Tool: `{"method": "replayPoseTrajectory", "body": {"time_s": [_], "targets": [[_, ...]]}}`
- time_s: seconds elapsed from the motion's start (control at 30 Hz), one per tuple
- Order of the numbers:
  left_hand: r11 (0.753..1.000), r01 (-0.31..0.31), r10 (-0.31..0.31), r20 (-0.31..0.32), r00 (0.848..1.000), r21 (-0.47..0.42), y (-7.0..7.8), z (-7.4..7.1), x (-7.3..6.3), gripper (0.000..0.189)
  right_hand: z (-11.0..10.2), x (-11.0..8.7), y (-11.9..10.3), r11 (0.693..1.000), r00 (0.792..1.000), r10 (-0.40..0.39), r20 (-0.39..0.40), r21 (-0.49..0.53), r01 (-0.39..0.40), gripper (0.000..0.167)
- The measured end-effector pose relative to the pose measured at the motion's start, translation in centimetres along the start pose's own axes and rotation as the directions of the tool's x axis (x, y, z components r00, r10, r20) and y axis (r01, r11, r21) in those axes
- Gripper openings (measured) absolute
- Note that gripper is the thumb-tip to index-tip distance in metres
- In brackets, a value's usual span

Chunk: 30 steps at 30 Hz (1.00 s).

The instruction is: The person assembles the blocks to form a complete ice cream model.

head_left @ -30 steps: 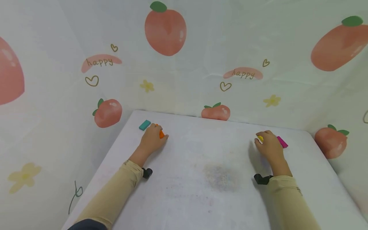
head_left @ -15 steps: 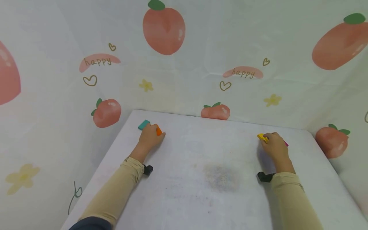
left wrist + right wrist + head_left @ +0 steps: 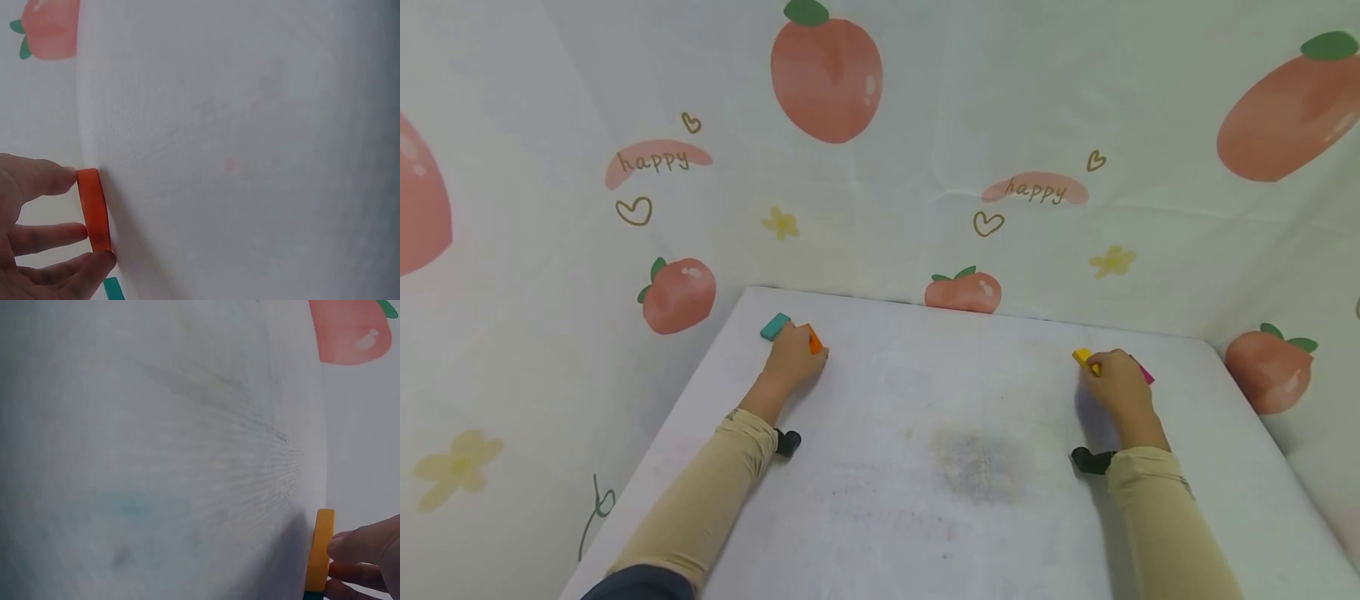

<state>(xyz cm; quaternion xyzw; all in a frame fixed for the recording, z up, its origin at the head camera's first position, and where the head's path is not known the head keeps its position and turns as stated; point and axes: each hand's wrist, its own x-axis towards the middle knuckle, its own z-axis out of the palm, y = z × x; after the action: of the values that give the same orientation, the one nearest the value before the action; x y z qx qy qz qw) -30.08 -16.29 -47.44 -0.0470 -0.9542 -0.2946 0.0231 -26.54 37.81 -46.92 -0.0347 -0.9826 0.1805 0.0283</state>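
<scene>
At the far left of the white table, my left hand grips an orange block. The left wrist view shows that orange block between thumb and fingertips, standing on its narrow edge. A teal block lies just beyond the left hand, partly covered by its fingers. Toward the back right, my right hand pinches a yellow block at its near end. From the right wrist, the yellow block has a dark teal piece at its lower end. A magenta block peeks out right of that hand.
The white table carries a greyish stain in its middle. A cloth backdrop printed with fruit and hearts rises behind and beside it. Dark wrist camera mounts stick out from both sleeves.
The left hand has shifted slightly left, closer to the teal block. My right hand has moved right and nearer, uncovering more of the yellow block and hiding more of the magenta one.
</scene>
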Motion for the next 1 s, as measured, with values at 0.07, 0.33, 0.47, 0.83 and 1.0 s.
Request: {"method": "replayPoseTrajectory", "body": {"time_s": [0.07, 0.33, 0.47, 0.83, 1.0], "targets": [[1.000, -0.001, 0.001, 0.002, 1.000, -0.004, 0.0, 0.0, 0.0, 0.034, -0.1, 0.0, 0.0, 1.000, 1.000, 0.005, 0.014, 0.000, -0.005, 0.035], [1.000, -0.018, 0.018, 0.019, 1.000, 0.014, -0.1, -0.1, 0.0, 0.039, -0.5, 0.1, 0.0, 1.000, 0.999, 0.013, 0.051, 0.010, -0.014, 0.035], [1.000, -0.020, 0.019, 0.036, 0.999, 0.010, -0.1, -0.2, 0.0, 0.038, -0.6, 0.2, 0.1, 1.000, 0.998, 0.012, 0.059, 0.014, -0.013, 0.035], [0.999, -0.039, 0.039, 0.090, 0.995, 0.000, 0.1, 0.0, -0.7, 0.038, -0.5, 0.0, -0.1, 1.000, 0.994, 0.020, 0.110, 0.019, -0.023, 0.037], [0.999, -0.042, 0.041, 0.124, 0.991, 0.005, 0.8, 0.0, -1.4, 0.042, -0.4, -0.3, -0.4, 0.999, 0.993, 0.016, 0.118, 0.035, -0.021, 0.036]]}}
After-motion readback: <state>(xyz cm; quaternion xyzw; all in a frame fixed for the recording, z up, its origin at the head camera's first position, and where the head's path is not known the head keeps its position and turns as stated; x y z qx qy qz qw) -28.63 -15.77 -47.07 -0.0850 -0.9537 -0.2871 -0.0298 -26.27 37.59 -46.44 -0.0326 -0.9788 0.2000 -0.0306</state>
